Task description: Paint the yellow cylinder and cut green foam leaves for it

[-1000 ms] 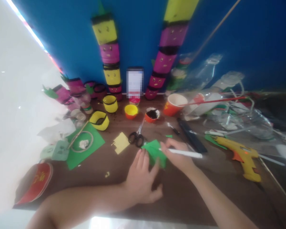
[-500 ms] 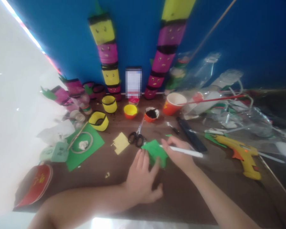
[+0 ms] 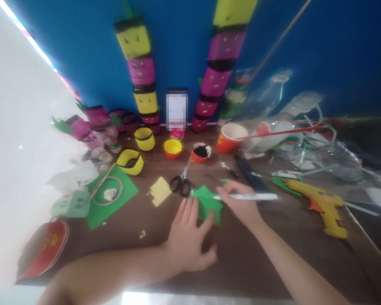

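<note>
Green paper (image 3: 206, 202) lies at the left hand's (image 3: 186, 243) spread fingers. It is just left of the right hand's (image 3: 244, 208) fingers, which pinch a white pen (image 3: 262, 196). The pen points sideways at the paper; I can't tell if its tip touches. Scissors (image 3: 185, 189) sit just past the left fingertips.

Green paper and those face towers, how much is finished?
The face towers look done, with eyes on. In hand: the green paper, under the left hand, white pen in the right hand. Maybe left: faces for the two yellow rings, where none show.
</note>
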The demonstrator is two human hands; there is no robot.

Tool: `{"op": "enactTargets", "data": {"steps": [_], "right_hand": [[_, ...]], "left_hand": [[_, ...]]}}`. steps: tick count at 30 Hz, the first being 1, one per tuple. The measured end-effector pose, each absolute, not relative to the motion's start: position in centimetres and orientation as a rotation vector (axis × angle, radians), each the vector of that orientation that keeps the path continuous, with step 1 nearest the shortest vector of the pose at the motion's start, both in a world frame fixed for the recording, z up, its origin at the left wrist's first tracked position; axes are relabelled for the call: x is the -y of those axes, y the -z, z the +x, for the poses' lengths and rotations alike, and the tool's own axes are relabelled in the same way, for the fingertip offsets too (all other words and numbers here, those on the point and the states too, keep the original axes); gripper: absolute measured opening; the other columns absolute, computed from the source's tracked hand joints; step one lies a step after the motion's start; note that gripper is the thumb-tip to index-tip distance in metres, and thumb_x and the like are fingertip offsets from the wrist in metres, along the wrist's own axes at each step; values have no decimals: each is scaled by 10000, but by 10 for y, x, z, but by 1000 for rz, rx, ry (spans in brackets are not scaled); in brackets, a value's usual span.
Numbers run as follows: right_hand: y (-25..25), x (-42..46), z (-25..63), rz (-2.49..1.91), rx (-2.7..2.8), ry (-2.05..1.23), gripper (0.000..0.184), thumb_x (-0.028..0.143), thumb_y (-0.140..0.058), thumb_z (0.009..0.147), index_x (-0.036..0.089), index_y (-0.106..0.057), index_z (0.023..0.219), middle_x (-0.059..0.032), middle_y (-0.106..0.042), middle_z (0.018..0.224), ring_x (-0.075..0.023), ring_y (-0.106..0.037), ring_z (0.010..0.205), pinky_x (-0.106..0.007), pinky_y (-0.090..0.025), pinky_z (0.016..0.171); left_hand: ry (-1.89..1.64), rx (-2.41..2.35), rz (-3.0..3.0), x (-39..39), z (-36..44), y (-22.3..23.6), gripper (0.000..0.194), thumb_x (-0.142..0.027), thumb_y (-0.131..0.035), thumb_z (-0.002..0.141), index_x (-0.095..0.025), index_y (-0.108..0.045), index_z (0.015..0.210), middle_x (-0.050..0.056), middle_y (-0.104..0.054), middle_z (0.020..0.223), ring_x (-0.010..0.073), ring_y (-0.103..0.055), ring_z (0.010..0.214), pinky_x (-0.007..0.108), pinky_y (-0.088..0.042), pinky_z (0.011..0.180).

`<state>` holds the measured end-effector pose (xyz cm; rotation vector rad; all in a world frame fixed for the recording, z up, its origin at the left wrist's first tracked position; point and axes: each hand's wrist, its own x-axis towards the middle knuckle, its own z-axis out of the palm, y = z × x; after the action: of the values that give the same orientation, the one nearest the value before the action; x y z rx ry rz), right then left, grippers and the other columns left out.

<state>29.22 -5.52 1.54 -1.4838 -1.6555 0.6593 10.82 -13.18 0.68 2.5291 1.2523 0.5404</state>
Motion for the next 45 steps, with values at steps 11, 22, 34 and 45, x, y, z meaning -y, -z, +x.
{"op": "enactTargets", "data": {"steps": [11,22,34,45], "right_hand": [[-11,53,292,-1504,1700,-594,285,307,-571,749,208,-453,509,42,-474,465,-117,-444,471,-243,-354,484],[-8,54,290,-1546,1707,-514,291,288,-558,764,211,-425,518,53,-444,467,-109,-423,472,-239,-340,496],[-12,54,290,-1536,1700,-532,288,289,-541,774,216,-428,520,46,-449,462,-119,-435,474,-241,-351,487],[-11,52,292,-1519,1733,-526,290,272,-526,763,217,-402,507,45,-431,470,-117,-418,478,-246,-341,496]], "left_hand": [[-532,-1254,2506,131,109,-4,694,-463,-569,714,-202,-410,1337,234,-262,1415,438,-245,1329,594,-274,1033],[-529,-1262,2507,132,109,-5,710,-452,-580,701,-196,-401,1339,216,-232,1437,448,-224,1331,608,-289,1016],[-559,-1273,2497,133,110,-5,699,-439,-589,694,-201,-414,1327,198,-209,1462,440,-214,1338,609,-292,1015],[-556,-1275,2492,133,109,-4,707,-452,-587,702,-207,-405,1340,195,-211,1463,439,-225,1336,603,-292,1020]]}}
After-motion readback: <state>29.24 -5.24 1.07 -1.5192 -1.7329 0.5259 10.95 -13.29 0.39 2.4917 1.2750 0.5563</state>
